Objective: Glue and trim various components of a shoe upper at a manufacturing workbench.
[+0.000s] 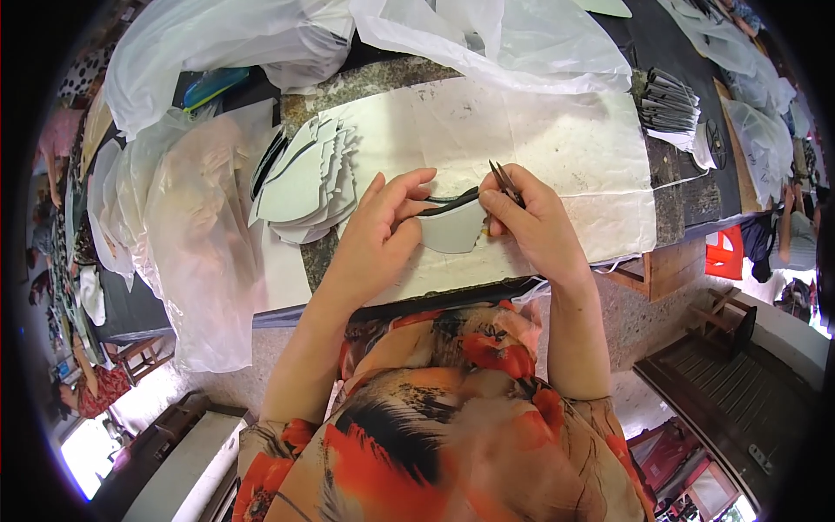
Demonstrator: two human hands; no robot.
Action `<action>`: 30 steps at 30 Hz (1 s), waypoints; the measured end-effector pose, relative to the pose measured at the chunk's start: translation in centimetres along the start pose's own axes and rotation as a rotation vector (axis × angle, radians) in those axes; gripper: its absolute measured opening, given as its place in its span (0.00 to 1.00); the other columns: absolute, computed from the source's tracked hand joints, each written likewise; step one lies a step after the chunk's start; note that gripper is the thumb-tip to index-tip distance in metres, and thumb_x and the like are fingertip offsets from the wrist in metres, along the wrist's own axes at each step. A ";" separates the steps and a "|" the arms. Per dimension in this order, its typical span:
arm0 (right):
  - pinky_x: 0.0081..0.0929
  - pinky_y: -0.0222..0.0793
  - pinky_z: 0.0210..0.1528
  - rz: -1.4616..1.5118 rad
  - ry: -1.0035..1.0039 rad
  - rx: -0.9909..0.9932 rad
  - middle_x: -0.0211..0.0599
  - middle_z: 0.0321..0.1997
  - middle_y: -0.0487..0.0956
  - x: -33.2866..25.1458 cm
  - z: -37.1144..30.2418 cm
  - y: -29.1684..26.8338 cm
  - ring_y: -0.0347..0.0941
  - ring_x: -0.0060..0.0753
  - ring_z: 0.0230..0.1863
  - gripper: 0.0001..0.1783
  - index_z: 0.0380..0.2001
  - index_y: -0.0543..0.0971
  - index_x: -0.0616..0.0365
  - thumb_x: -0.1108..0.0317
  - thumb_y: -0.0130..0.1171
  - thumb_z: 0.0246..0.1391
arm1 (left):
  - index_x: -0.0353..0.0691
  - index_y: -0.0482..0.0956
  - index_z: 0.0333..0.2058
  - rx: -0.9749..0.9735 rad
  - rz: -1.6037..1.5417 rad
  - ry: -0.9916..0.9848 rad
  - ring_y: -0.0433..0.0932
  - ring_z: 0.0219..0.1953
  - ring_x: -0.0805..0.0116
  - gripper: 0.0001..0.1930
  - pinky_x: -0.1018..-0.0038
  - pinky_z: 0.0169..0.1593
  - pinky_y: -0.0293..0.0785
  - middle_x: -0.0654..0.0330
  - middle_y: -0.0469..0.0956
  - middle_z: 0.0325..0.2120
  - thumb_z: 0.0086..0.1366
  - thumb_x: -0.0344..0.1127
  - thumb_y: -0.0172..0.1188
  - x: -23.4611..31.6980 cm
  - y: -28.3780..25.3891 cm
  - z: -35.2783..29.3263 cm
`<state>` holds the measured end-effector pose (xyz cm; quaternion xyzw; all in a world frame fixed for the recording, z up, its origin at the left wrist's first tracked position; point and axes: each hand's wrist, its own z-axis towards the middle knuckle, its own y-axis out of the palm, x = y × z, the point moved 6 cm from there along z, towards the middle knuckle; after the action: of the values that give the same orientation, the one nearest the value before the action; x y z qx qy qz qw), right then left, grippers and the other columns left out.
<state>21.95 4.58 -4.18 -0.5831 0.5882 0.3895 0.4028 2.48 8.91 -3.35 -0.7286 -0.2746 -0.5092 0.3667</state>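
Presently my left hand point(378, 235) clamps its fingers on the white piece point(450, 230) over the bench point(557, 165), while my right hand point(535, 222), fingers closed on the snips point(504, 183), should, I judge, work with short bites close along the black trim point(452, 202).

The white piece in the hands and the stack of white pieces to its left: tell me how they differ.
The white piece is single and held in both hands; the stack is many pieces fanned out, lying untouched on the table. The held piece has a black strip along its top edge; black edging on the stack shows only at its far left. Both are pale, flat, curved cutouts.
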 end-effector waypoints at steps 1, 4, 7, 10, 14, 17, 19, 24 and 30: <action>0.17 0.69 0.35 0.007 0.002 0.004 0.27 0.34 0.77 0.0 0.1 0.0 0.71 0.14 0.29 0.10 0.43 0.77 0.62 0.66 0.59 0.67 | 0.42 0.71 0.63 -0.001 0.000 -0.001 0.80 0.49 0.72 0.28 0.70 0.67 0.62 0.60 0.84 0.44 0.64 0.23 0.54 0.0 -0.2 0.0; 0.18 0.69 0.34 0.021 0.005 0.009 0.26 0.34 0.77 0.1 0.1 -0.1 0.71 0.14 0.29 0.10 0.42 0.77 0.62 0.66 0.59 0.67 | 0.41 0.68 0.66 -0.018 0.049 -0.010 0.77 0.55 0.71 0.31 0.72 0.65 0.63 0.59 0.83 0.48 0.62 0.21 0.52 0.1 -0.3 -0.1; 0.17 0.69 0.34 0.036 0.001 0.008 0.26 0.33 0.76 0.2 0.1 -0.1 0.71 0.14 0.28 0.09 0.42 0.77 0.62 0.67 0.59 0.67 | 0.41 0.66 0.67 0.023 -0.212 -0.023 0.71 0.60 0.72 0.32 0.73 0.65 0.62 0.59 0.82 0.49 0.62 0.21 0.53 1.0 -0.2 0.0; 0.17 0.68 0.34 0.030 -0.011 -0.011 0.25 0.32 0.76 -0.1 0.1 0.1 0.70 0.14 0.28 0.08 0.42 0.77 0.61 0.67 0.58 0.67 | 0.43 0.66 0.67 -0.018 -0.019 0.069 0.69 0.61 0.72 0.32 0.70 0.67 0.60 0.60 0.83 0.46 0.63 0.23 0.56 2.1 0.4 0.5; 0.17 0.68 0.34 0.026 -0.024 -0.026 0.25 0.31 0.75 -0.1 -0.1 0.2 0.70 0.13 0.28 0.08 0.41 0.76 0.61 0.67 0.58 0.67 | 0.45 0.70 0.64 -0.019 0.171 0.063 0.74 0.53 0.72 0.27 0.57 0.74 0.48 0.63 0.82 0.39 0.65 0.30 0.60 1.1 0.7 1.1; 0.17 0.68 0.34 0.008 -0.041 -0.017 0.25 0.31 0.75 -0.1 -0.2 -0.1 0.70 0.13 0.28 0.08 0.41 0.76 0.61 0.67 0.58 0.67 | 0.46 0.75 0.60 -0.037 0.264 0.082 0.77 0.49 0.71 0.23 0.51 0.77 0.39 0.64 0.80 0.38 0.66 0.32 0.61 1.3 0.7 1.1; 0.17 0.68 0.35 0.010 -0.038 -0.021 0.25 0.31 0.75 0.1 -0.1 -0.2 0.70 0.13 0.28 0.08 0.40 0.76 0.61 0.67 0.58 0.67 | 0.46 0.77 0.58 -0.047 0.270 0.084 0.78 0.48 0.70 0.21 0.49 0.77 0.35 0.64 0.80 0.39 0.65 0.33 0.61 1.4 0.7 1.1; 0.17 0.67 0.35 0.074 -0.036 -0.018 0.25 0.31 0.74 0.1 -0.1 -0.4 0.70 0.14 0.30 0.07 0.40 0.75 0.60 0.68 0.58 0.67 | 0.45 0.82 0.46 -0.028 0.317 0.160 0.74 0.50 0.63 0.15 0.48 0.75 0.39 0.63 0.77 0.39 0.61 0.38 0.63 1.4 0.8 1.1; 0.18 0.67 0.36 0.070 -0.059 -0.019 0.24 0.32 0.74 0.2 -0.1 -0.5 0.70 0.15 0.31 0.06 0.40 0.75 0.59 0.68 0.57 0.68 | 0.44 0.80 0.40 -0.060 0.283 0.105 0.74 0.48 0.63 0.11 0.48 0.75 0.38 0.63 0.75 0.36 0.59 0.40 0.63 1.9 0.7 1.2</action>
<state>22.44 4.40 -4.32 -0.5544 0.5925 0.4258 0.4004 4.32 9.52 -2.02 -0.7431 -0.1342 -0.4978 0.4266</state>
